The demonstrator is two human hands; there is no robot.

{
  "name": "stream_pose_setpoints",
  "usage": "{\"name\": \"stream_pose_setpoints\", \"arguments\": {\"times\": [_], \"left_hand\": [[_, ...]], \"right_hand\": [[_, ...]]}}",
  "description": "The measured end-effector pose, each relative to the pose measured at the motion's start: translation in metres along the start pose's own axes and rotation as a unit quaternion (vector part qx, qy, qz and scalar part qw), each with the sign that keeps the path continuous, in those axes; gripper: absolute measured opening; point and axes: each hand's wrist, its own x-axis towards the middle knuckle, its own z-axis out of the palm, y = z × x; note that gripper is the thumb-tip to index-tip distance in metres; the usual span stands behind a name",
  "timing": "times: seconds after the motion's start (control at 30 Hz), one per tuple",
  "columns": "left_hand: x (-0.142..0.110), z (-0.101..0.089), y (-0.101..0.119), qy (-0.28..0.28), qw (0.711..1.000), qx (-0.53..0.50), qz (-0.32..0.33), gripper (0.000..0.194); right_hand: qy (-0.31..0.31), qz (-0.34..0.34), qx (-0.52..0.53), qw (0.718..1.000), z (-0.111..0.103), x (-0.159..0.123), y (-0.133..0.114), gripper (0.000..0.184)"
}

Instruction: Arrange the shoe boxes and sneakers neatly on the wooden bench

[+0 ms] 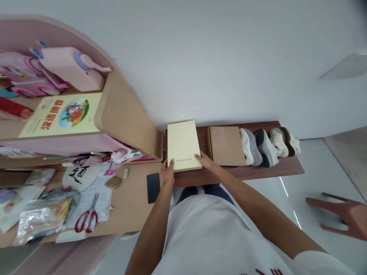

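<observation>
A pale yellow flat box [183, 145] lies on the left end of a low dark wooden shelf [258, 172]. My left hand [167, 173] grips its near left corner, thumb on top. My right hand [207, 161] holds its near right corner, fingers curled at the edge. Right beside the yellow box lies a brown cardboard box [226, 146].
Two pairs of sneakers [268, 145] stand on the shelf's right part. A black phone [153, 187] lies on the tan desk [129, 206] with red scissors [87, 219], papers and bags. A pink shelf unit [69, 72] holds books. A wooden stool [344, 215] is at right.
</observation>
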Motion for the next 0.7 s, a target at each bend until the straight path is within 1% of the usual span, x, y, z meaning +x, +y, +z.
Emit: {"name": "stream_pose_setpoints", "arguments": {"times": [0.07, 0.2, 0.3, 0.43, 0.53, 0.6, 0.63, 0.7], "left_hand": [[-0.002, 0.001, 0.002, 0.006, 1.000, 0.017, 0.004, 0.039], [-0.002, 0.000, 0.002, -0.001, 0.999, 0.037, -0.015, 0.040], [-0.001, -0.002, -0.002, -0.005, 0.999, 0.045, -0.021, 0.040], [0.001, -0.007, -0.002, -0.012, 0.998, 0.058, -0.004, 0.039], [0.004, -0.011, 0.004, -0.032, 0.994, 0.104, 0.002, 0.041], [0.003, -0.011, 0.011, -0.030, 0.987, 0.159, 0.004, 0.047], [0.001, -0.009, 0.015, -0.022, 0.982, 0.189, 0.011, 0.053], [-0.006, 0.000, 0.022, -0.003, 0.971, 0.235, 0.052, 0.063]], "right_hand": [[0.002, 0.016, 0.006, 1.000, 0.003, 0.005, 0.008, 0.057], [0.022, 0.008, -0.004, 1.000, 0.011, 0.008, 0.015, 0.054], [0.026, 0.003, -0.026, 0.999, 0.014, 0.006, 0.012, 0.056], [0.007, -0.002, -0.031, 0.999, 0.018, 0.003, 0.004, 0.059], [0.028, 0.014, -0.051, 0.998, 0.018, -0.004, 0.000, 0.063], [0.052, 0.001, -0.075, 0.996, 0.012, -0.012, -0.001, 0.064], [0.064, -0.018, -0.086, 0.994, 0.005, -0.017, 0.000, 0.065], [0.093, -0.069, -0.105, 0.988, -0.017, -0.027, 0.004, 0.063]]}}
